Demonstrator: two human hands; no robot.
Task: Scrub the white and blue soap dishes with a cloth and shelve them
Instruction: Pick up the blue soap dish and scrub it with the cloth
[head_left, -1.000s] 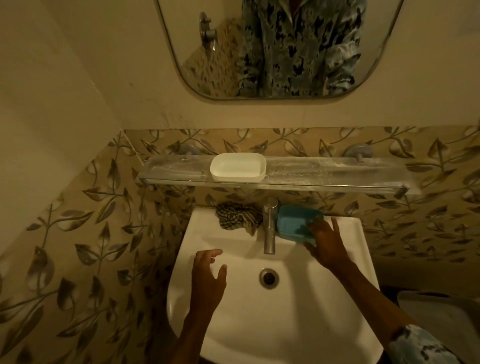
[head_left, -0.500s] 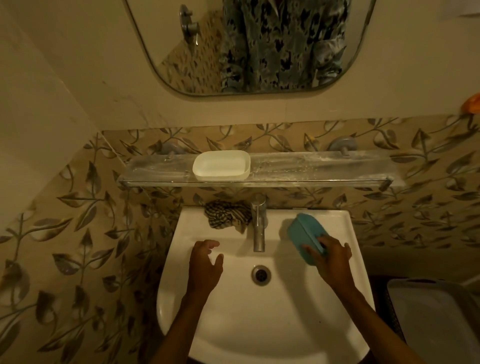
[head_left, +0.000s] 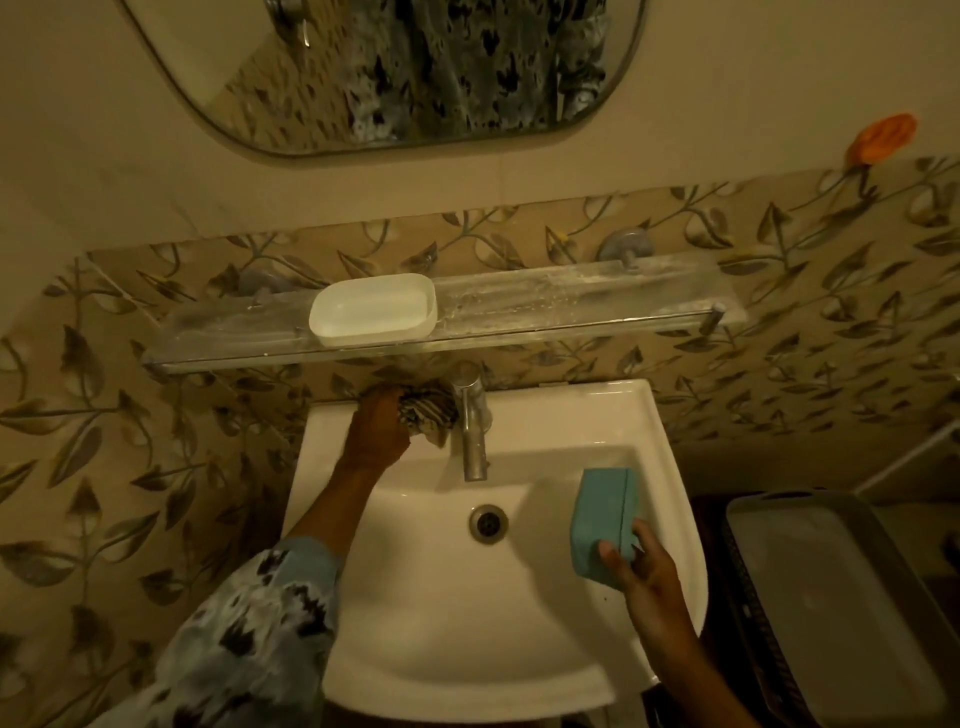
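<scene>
Left hand (head_left: 378, 434) is stretched way out to the back ledge of the sink (head_left: 670, 457), just left of the tap (head_left: 471, 426), fingers closed round the striped cloth (head_left: 428, 410) bunched up there. Right hand (head_left: 641, 577) is lower, over the right side of the basin, pinching the blue dish (head_left: 602, 519) by its near end, dish up on edge with its long axis running away from the person. White dish (head_left: 373, 310) sits on the glass shelf (head_left: 571, 301), long side along it.

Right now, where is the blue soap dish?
In the head view, the blue soap dish is held in the right hand over the right side of the sink, right of the drain.
</scene>
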